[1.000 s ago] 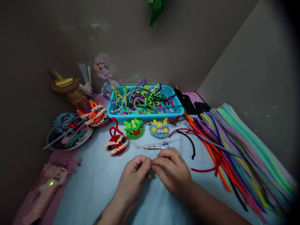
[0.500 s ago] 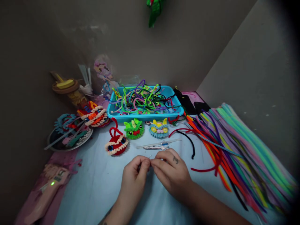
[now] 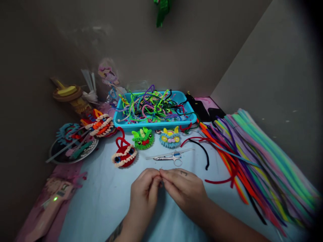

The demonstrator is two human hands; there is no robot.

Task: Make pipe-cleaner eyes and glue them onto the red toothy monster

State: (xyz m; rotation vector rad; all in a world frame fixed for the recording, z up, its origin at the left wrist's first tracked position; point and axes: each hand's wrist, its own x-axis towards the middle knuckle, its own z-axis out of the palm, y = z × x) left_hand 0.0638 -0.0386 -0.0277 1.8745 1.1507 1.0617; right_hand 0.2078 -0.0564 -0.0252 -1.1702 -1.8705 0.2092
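Observation:
My left hand (image 3: pixel 145 188) and my right hand (image 3: pixel 183 188) meet fingertip to fingertip over the light blue table cover. Both are closed in a pinch; whatever lies between the fingers is hidden or too small to make out. Just beyond them rest small scissors (image 3: pixel 168 158) and a thin clear stick (image 3: pixel 186 152). Past these, three fuzzy-wire animal heads sit in a row: a red one (image 3: pixel 124 156) with cream curls and a looped tail, a green one (image 3: pixel 143 138), and a blue one (image 3: pixel 170 137) with yellow ears.
A blue tray (image 3: pixel 153 126) of tangled pipe cleaner pieces stands at the back. Bundles of long pipe cleaners (image 3: pixel 259 151) spread along the right. At left are a round dish (image 3: pixel 93 148) with crafted pieces, a pink glue gun (image 3: pixel 47 211) with a green light, and a lidded cup (image 3: pixel 68 94).
My hands have drawn closer together, the right fingers folding in more around the pinch. More of the scissors' handles now shows. The whole view has shifted slightly.

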